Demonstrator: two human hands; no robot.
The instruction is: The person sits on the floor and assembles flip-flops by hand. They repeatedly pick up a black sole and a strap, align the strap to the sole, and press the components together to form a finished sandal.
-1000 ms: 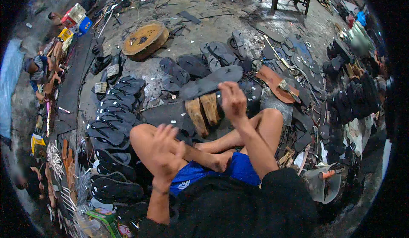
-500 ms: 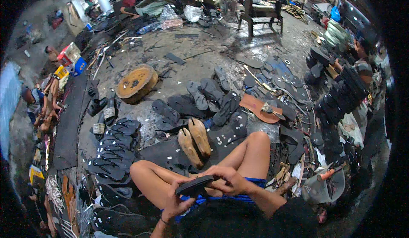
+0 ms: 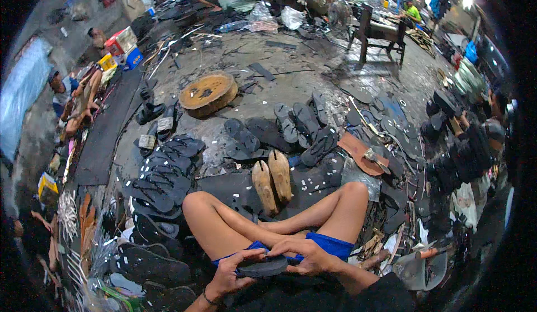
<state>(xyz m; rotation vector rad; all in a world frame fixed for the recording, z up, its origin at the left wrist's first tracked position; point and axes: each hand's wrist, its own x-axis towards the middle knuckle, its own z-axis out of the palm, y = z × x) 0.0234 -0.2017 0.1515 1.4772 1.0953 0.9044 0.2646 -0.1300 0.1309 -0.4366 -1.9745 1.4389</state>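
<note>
2 hands held 1 dark rubber sandal sole over my crossed legs: my left hand had its grip closed under it, my right hand pinched its top edge. Rows of finished black flip-flops lay left; loose soles still waited ahead.

1. The dark sole between the hands looks like matt, smooth rubber or foam.
2. The two foot-shaped lasts just beyond the knees are pale, bare wood with a dull, worn grain.
3. The round block farther off on the left is rough, scarred wood.
4. The floor is grey, gritty concrete.
5. The shorts are blue cloth.
6. The stacked sandals on the left are matt black rubber.
</note>
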